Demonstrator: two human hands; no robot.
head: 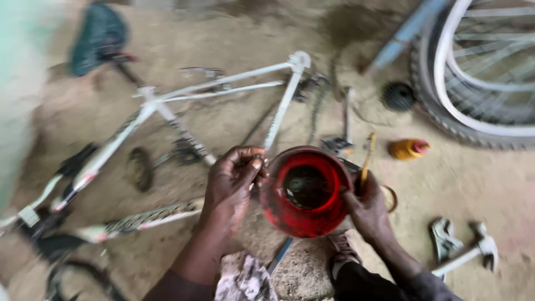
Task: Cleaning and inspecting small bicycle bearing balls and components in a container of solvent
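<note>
A round red container (304, 223) with dark grease inside sits in front of me. My right hand (368, 212) grips its right side. My left hand (231, 184) is at its left rim, with the fingertips pinched around a small metal part that is too blurred to identify. A white bicycle frame (223, 81) lies on the dirt ground behind the container, with its green saddle (100, 36) at the upper left.
A wheel with tyre (479, 72) lies at the upper right, a black sprocket cluster (398, 96) beside it. An orange bottle (408, 148), a brush (368, 153), a chain (319, 108) and metal tools (462, 248) lie on the ground. My shoe (343, 253) shows below.
</note>
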